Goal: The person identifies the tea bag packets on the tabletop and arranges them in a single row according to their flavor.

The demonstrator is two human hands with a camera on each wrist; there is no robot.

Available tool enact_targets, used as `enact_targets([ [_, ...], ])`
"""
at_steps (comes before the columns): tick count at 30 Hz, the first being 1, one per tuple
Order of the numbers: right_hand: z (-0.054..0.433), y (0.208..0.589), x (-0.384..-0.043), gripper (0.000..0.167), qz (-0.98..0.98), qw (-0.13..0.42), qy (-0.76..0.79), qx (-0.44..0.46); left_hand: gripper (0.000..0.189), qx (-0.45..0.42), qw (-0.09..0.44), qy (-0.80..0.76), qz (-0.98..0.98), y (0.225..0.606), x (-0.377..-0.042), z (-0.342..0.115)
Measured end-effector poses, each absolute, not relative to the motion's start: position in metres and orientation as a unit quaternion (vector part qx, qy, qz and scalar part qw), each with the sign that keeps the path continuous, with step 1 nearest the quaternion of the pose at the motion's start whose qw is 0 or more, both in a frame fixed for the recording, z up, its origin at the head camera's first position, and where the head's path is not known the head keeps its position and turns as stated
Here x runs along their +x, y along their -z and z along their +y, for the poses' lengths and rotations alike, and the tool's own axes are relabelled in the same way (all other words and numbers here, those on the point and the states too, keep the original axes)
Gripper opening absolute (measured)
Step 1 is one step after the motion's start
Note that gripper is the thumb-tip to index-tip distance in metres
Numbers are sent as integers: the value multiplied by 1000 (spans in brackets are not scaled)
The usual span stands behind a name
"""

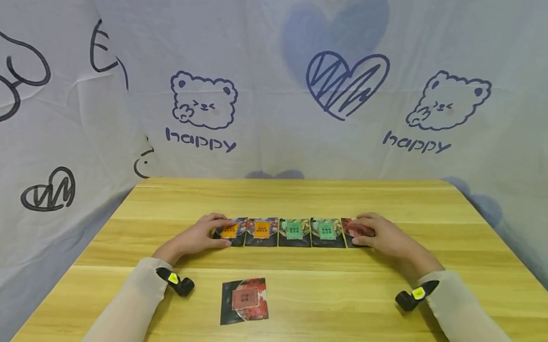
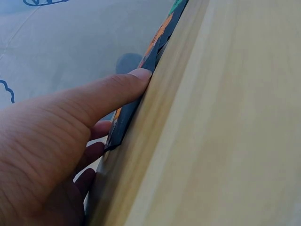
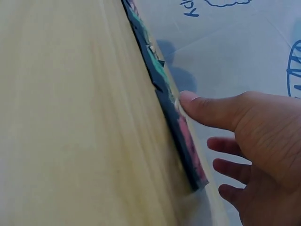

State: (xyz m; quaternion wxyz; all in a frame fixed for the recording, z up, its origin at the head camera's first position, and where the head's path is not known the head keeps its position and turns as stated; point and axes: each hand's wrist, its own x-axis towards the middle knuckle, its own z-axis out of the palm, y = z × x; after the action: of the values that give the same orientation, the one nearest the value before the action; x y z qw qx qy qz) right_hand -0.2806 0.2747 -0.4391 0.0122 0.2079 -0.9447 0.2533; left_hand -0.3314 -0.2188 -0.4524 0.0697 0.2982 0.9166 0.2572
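Flat dark packets lie edge to edge in a row across the table. My left hand [image 1: 205, 234] is at the row's left end, its thumb touching the near edge of an orange-labelled packet [image 1: 230, 231] and its fingers by the far edge. A second orange-labelled packet [image 1: 262, 230] comes beside it, then two green-labelled packets, one left [image 1: 294, 231] and one right [image 1: 328, 230]. My right hand [image 1: 384, 237] reaches over the red packet [image 1: 349, 227] at the right end, partly covering it. In the right wrist view its thumb [image 3: 207, 108] extends above that packet; contact is unclear.
Another red-and-black packet [image 1: 246, 301] lies alone, slightly turned, nearer the front of the wooden table [image 1: 322, 308]. White cloth [image 1: 277, 104] with bear and heart drawings hangs behind the table and at its sides.
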Motion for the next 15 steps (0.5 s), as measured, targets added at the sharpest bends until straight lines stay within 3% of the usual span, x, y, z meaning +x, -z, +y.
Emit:
enact_targets([
  [9,259,426,-273,55,-940,44,-233,245,65,296,70,-261,916,450,-329,-217],
  [15,239,417,-263,57,-938,33,-215,269,65,297,69,-258,917,450,-331,-217],
])
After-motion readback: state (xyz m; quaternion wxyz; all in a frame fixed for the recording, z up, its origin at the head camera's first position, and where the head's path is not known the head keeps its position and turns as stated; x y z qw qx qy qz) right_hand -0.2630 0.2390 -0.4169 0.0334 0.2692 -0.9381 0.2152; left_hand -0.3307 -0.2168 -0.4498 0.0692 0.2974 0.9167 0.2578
